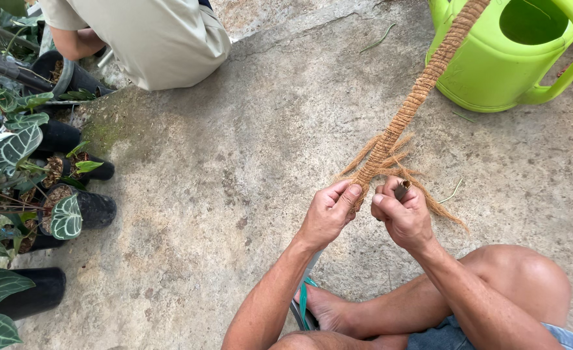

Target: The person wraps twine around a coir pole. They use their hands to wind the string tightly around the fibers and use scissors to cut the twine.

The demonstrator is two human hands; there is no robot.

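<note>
**Coir wrap held taut at the pole's near end**

The coir-wrapped pole (416, 97) runs from the top right of the frame down to the centre, where loose fibres (390, 162) fray out. Good work here likely means keeping the strands tight and laid close together. The left hand (328, 214) pinches the fibre end, fingers closed on it. The right hand (403, 217) is clenched round the bare pole tip. A green watering can (494, 71) stands upper right; potted plants (66, 210) line the left edge.

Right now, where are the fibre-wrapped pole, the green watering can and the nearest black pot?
fibre-wrapped pole (422, 87), head view, mid-shaft wrapping
green watering can (494, 71), head view, body wall
black pot (95, 209), head view, side wall
</note>
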